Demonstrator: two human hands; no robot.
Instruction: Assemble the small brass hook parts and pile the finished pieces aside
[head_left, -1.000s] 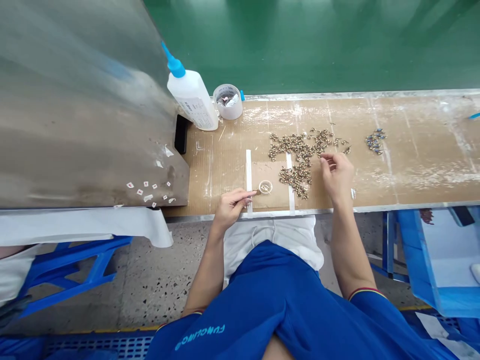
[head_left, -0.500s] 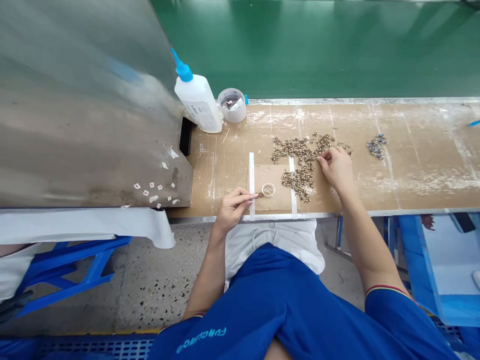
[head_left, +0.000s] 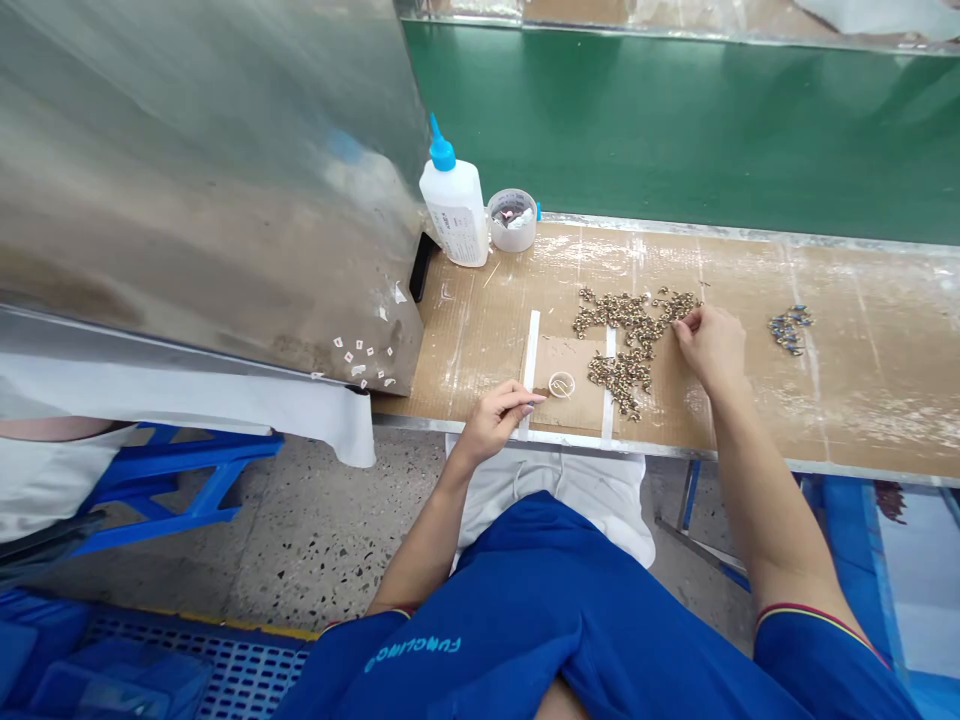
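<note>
figure: head-camera view looking down on a workbench covered in brown cardboard [head_left: 757, 270]. the left hand [head_left: 495, 422] rests at the near edge of the bench, with thumb and forefinger pinching a slender tool [head_left: 534, 404] in a pen grip and the remaining fingers curled inward. the dark tip of the tool lies just beside a small transparent ring [head_left: 561, 385], which sits on a cardboard patch [head_left: 577, 395] between two strips of white tape [head_left: 531, 360]. the right hand [head_left: 709, 347] lies farther along the bench, its fingertips [head_left: 685, 320] drawn close together and touching the edge of a loose pile of small brass fittings [head_left: 637, 330]; whether they pinch a fitting cannot be told. a smaller cluster of blue-and-metal fittings [head_left: 789, 330] lies well to the right of the pile. beyond the hands, a white glue bottle with a blue nozzle [head_left: 454, 210] stands beside a roll of clear tape [head_left: 512, 220], next to a sheet-metal panel [head_left: 210, 190] dotted with small paper scraps [head_left: 360, 360]. the person wears a blue shirt [head_left: 525, 610].
</note>
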